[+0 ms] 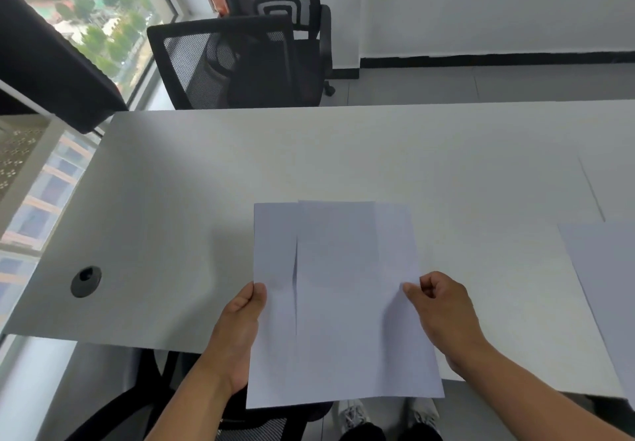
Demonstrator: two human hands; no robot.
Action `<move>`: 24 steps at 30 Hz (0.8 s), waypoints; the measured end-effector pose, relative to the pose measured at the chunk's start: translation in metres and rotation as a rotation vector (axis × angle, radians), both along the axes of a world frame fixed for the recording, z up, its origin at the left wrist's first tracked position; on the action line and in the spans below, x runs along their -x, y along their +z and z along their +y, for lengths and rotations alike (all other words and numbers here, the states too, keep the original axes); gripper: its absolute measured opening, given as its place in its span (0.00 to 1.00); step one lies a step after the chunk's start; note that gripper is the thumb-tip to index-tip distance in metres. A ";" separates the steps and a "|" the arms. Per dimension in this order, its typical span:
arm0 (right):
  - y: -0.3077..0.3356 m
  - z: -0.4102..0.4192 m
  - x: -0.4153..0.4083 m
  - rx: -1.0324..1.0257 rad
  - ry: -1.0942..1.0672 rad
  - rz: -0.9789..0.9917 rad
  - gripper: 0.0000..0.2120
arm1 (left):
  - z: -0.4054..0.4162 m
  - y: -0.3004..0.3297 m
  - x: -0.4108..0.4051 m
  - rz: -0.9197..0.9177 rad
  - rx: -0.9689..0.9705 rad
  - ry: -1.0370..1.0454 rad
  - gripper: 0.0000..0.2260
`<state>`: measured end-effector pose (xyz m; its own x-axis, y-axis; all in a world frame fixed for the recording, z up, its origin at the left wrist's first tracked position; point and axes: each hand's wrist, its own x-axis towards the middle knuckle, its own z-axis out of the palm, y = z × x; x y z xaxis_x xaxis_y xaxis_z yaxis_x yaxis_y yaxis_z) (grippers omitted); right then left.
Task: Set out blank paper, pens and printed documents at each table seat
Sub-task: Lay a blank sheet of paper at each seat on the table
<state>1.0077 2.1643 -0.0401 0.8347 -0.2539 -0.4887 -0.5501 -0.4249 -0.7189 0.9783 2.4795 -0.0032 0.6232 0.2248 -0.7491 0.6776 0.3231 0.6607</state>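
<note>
A few blank sheets of paper (pixel 340 303), slightly fanned, are held over the near edge of the white desk (pixel 309 155). The left edge is pinched by the left hand (pixel 240 323), thumb on top; the right edge is nipped between thumb and curled fingers of the right hand (pixel 443 306). Another sheet (pixel 604 289) is laid flat on the desk, off to the right. Two black mesh chairs (pixel 240 59) are seen beyond the far edge.
</note>
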 end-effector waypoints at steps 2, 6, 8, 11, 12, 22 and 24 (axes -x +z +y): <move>-0.001 -0.003 -0.001 0.094 0.027 0.001 0.14 | 0.010 0.002 0.000 -0.013 -0.013 0.016 0.08; -0.002 -0.003 -0.005 0.225 0.072 0.022 0.14 | 0.030 0.016 0.002 -0.066 -0.047 0.041 0.07; -0.003 -0.002 -0.004 0.275 0.087 0.045 0.13 | 0.037 0.022 0.003 -0.048 -0.054 0.050 0.08; -0.006 0.001 -0.002 0.327 0.096 0.064 0.13 | 0.046 0.026 0.008 -0.045 -0.047 0.079 0.12; -0.007 0.002 -0.002 0.348 0.103 0.069 0.13 | 0.049 0.027 0.011 -0.045 -0.049 0.092 0.12; -0.011 0.008 0.004 0.477 0.152 0.110 0.13 | 0.061 0.034 0.027 -0.169 -0.088 0.117 0.28; -0.011 0.008 0.006 0.483 0.170 0.108 0.13 | 0.060 0.032 0.028 -0.185 -0.059 0.102 0.27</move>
